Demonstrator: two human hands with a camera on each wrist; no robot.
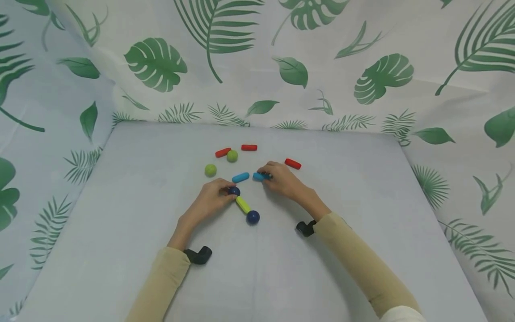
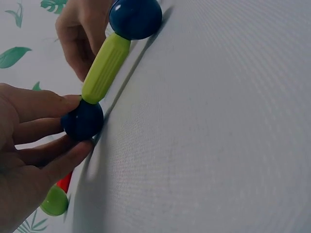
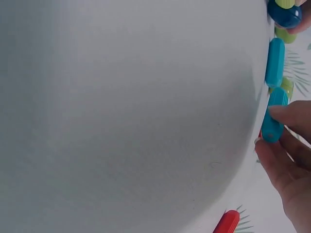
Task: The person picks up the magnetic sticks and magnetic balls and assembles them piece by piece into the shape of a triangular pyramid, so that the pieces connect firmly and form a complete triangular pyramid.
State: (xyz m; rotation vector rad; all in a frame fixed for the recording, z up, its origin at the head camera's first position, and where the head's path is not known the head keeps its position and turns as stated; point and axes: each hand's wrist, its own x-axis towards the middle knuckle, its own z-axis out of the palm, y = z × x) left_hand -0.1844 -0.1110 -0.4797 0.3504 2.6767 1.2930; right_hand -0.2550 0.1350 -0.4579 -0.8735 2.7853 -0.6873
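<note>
My left hand pinches a dark blue ball between thumb and fingers. From that ball a lime-green rod runs to a second dark blue ball, the three forming one line on the table. My right hand grips a light blue rod by thumb and fingertips, low over the white surface. Just left of it lies another light blue rod, between the two hands, its end close to the held one.
Beyond the hands are two green balls and several red rods, one right of my right hand and another at the back. A leaf-patterned sheet rises behind the white table.
</note>
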